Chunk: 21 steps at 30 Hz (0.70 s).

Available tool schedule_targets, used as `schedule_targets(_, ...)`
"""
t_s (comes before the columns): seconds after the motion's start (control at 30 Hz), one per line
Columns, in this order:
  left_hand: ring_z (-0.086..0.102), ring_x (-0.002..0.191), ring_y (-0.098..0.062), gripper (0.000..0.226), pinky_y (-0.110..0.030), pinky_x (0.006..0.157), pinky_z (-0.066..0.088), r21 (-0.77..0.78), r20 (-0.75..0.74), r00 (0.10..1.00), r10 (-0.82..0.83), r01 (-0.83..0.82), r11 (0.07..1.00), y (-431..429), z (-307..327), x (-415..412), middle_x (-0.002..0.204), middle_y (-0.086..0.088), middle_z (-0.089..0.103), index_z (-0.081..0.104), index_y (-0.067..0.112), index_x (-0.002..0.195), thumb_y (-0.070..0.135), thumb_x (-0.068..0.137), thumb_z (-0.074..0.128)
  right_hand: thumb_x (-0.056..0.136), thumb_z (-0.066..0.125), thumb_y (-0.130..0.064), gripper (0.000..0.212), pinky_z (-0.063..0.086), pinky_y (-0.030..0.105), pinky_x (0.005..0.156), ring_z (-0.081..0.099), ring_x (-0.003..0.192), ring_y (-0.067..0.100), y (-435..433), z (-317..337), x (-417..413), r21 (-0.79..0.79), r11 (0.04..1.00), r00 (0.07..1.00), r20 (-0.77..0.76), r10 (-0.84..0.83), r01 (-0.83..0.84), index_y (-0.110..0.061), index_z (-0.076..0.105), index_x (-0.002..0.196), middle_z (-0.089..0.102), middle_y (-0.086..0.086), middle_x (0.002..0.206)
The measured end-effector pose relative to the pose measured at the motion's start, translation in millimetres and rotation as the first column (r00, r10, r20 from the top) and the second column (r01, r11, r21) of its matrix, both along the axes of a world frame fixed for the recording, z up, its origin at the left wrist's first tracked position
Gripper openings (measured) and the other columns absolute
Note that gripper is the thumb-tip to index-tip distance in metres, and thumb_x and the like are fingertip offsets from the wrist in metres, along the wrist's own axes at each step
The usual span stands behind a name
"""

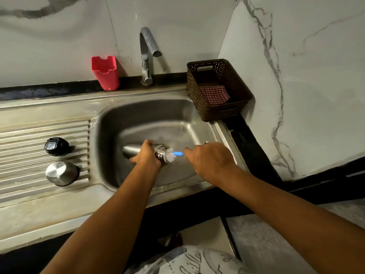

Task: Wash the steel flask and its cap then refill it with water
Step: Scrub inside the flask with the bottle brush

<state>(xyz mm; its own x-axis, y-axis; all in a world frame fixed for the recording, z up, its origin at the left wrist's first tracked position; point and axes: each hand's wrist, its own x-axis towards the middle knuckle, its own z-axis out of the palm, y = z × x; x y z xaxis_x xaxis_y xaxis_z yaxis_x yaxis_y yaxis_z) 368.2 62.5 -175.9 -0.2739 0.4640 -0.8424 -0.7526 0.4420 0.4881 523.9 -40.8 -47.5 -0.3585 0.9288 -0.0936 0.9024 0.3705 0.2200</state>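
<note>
The steel flask [132,150] lies on its side over the sink basin [138,119], mouth pointing right. My left hand [147,156] grips it round the neck. A bottle brush [171,156] with white bristles and a blue stem sits at the flask's mouth, and my right hand [209,160] holds its handle. On the draining board [23,135] to the left stand the black inner cap [56,146] and the steel outer cap [61,173], upside down.
A steel tap [147,56] rises behind the basin, with no water running. A red plastic holder [105,75] stands to its left. At the back right a brown basket [217,89] holds a red checked cloth [214,94]. Marble walls close the corner.
</note>
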Motion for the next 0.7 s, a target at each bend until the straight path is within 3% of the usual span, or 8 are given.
schedule_targets(0.1,0.079,0.076,-0.04,0.102,-0.064,0.072,0.061,-0.018,0.071,0.974,-0.216,0.217,0.976,17,-81,-19,0.119,-0.008,0.075,0.056,0.025,0.138,0.019,0.04,0.082,0.096,0.029,-0.005,0.043,0.04,0.035,0.059,0.069,0.081,0.029,-5,-1,-2,-0.024,0.991,0.989,0.065,0.133,-0.131,-0.013,0.053,0.131,0.07,0.007,0.099)
schedule_targets(0.2,0.079,0.08,-0.043,0.105,-0.064,0.074,0.06,-0.089,0.059,0.97,-0.235,0.24,0.967,43,-146,-35,0.114,-0.009,0.078,0.063,0.025,0.136,0.018,0.032,0.078,0.089,0.029,-0.01,0.047,0.043,0.031,0.049,0.067,0.062,0.024,-12,4,5,-0.007,0.986,0.972,0.162,0.168,-0.169,-0.015,0.064,0.121,0.069,0.003,0.079)
schedule_targets(0.27,0.078,0.079,-0.044,0.114,-0.069,0.075,0.059,-0.097,0.044,0.973,-0.225,0.228,0.969,41,-137,-31,0.118,-0.009,0.076,0.062,0.026,0.134,0.019,0.021,0.077,0.088,0.036,-0.009,0.04,0.039,0.031,0.047,0.065,0.06,0.023,-8,3,8,0.036,0.993,0.976,0.193,0.106,-0.115,-0.018,0.065,0.116,0.067,0.002,0.076)
schedule_targets(0.43,0.078,0.075,-0.042,0.113,-0.07,0.074,0.058,0.046,0.02,0.971,-0.238,0.237,0.97,27,-93,-15,0.119,-0.009,0.072,0.055,0.027,0.138,0.02,0.028,0.083,0.1,0.043,-0.012,0.031,0.035,0.034,0.06,0.068,0.084,0.03,0,-6,-9,-0.058,0.997,0.996,0.07,0.061,-0.057,-0.016,0.054,0.128,0.07,0.006,0.101)
schedule_targets(0.53,0.078,0.082,-0.041,0.126,-0.069,0.078,0.058,0.061,0.044,0.969,-0.242,0.239,0.969,36,-98,-26,0.129,-0.011,0.071,0.052,0.027,0.148,0.024,0.027,0.086,0.104,0.047,-0.028,0.02,0.032,0.031,0.054,0.058,0.069,0.028,-10,-2,-11,-0.117,0.984,0.969,-0.189,-0.156,0.136,-0.024,0.065,0.11,0.064,0.002,0.082)
schedule_targets(0.57,0.078,0.082,-0.038,0.126,-0.067,0.078,0.059,0.026,0.044,0.972,-0.231,0.23,0.973,37,-87,-28,0.131,-0.011,0.07,0.051,0.026,0.15,0.025,0.029,0.086,0.103,0.05,-0.033,0.022,0.034,0.03,0.053,0.056,0.064,0.024,-13,0,-11,-0.242,0.944,0.895,-0.333,-0.296,0.223,-0.022,0.068,0.101,0.06,-0.001,0.072)
schedule_targets(0.63,0.077,0.077,-0.033,0.122,-0.06,0.075,0.062,0.038,0.085,0.982,-0.166,0.164,0.986,31,-51,-29,0.126,-0.01,0.072,0.05,0.022,0.149,0.027,0.032,0.086,0.101,0.055,-0.031,0.025,0.035,0.025,0.047,0.05,0.049,0.012,-11,0,-15,-0.605,0.735,0.521,-0.539,-0.662,0.307,-0.018,0.075,0.093,0.052,-0.006,0.058)
schedule_targets(0.7,0.074,0.072,-0.032,0.122,-0.052,0.068,0.062,0.1,0.106,0.972,-0.21,0.2,0.975,24,-31,-23,0.118,-0.007,0.071,0.051,0.02,0.149,0.031,0.033,0.087,0.103,0.052,-0.027,0.024,0.021,0.018,0.036,0.029,0.035,0.005,-8,-3,-27,-0.897,0.39,0.078,-0.382,-0.921,0.206,-0.015,0.072,0.097,0.04,-0.006,0.053)
